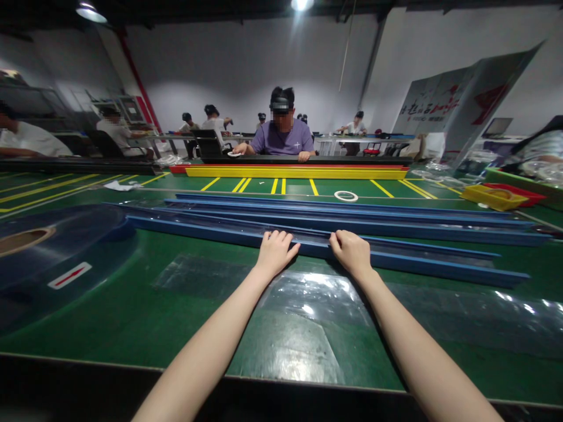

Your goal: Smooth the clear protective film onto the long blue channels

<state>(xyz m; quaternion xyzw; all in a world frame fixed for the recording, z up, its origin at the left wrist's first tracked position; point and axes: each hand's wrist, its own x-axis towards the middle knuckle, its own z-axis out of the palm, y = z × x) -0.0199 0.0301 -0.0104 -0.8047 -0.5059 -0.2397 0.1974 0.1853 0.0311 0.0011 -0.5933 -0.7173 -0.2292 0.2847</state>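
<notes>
A long blue channel strip (211,232) lies crosswise in front of me, with clear film along its trough. My left hand (275,253) grips its near wall, fingers hooked over into the trough and thumb out to the side. A short distance to the right, my right hand (352,252) is closed at the same strip, fingers curled over its edge; what lies under the fingertips is hidden. Several more blue channel strips (440,224) lie just beyond. Under my forearms a loose band of clear film (312,293) spreads over the green table.
A large film roll (97,246) sits at the left. Beyond the strips are a white tape ring (346,196), stacked yellow strips (294,172), and a yellow tray (492,197) at right. A co-worker in purple (281,139) sits opposite, holding a white ring.
</notes>
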